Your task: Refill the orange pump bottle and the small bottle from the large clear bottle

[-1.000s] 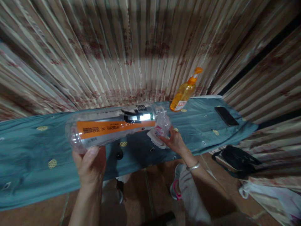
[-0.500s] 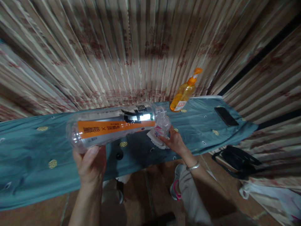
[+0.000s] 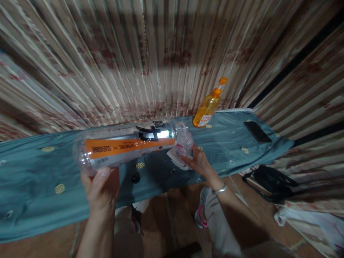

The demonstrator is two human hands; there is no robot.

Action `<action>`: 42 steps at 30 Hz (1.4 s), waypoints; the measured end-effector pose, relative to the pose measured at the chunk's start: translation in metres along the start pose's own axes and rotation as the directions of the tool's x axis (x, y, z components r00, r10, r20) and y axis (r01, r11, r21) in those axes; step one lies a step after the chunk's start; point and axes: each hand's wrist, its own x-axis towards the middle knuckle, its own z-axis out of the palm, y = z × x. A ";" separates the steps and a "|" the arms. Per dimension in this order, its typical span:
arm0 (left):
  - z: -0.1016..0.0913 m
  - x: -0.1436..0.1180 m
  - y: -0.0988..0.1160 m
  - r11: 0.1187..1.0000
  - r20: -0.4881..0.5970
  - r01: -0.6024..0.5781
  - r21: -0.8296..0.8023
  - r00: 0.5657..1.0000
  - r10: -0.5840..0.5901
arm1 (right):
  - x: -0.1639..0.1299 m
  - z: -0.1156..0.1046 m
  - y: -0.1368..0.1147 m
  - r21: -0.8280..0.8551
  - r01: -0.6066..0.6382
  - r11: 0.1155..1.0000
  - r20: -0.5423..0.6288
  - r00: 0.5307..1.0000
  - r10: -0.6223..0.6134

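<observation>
Left hand grips big clear bottle tipped sideways, mouth at small bottle in right hand; pouring looks underway, unfinished.

Pump bottle left of phone

Dim, warm indoor light; glare on the clear bottle; strong wide-angle bending at the edges; soft overall focus
</observation>
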 end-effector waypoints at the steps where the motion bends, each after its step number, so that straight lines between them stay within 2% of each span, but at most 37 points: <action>1: 0.000 0.000 0.000 1.000 0.003 -0.003 -0.003 1.000 0.003 | 0.000 0.000 0.000 0.000 0.002 1.000 -0.003 1.000 -0.002; 11: 0.004 0.002 0.000 1.000 -0.014 -0.012 -0.007 1.000 0.012 | 0.002 -0.001 0.001 -0.019 0.006 1.000 0.007 1.000 -0.005; 23: -0.002 0.001 -0.001 1.000 0.000 0.006 0.021 1.000 -0.006 | 0.002 0.002 0.002 -0.037 -0.016 0.999 -0.002 1.000 0.016; 33: -0.005 0.000 -0.001 1.000 0.013 -0.001 0.016 1.000 0.000 | 0.001 0.002 0.001 0.044 0.012 0.999 0.010 1.000 -0.013; 42: -0.006 -0.001 0.001 1.000 0.001 0.006 0.005 1.000 -0.006 | 0.004 0.006 0.003 0.031 -0.007 0.999 0.004 1.000 0.006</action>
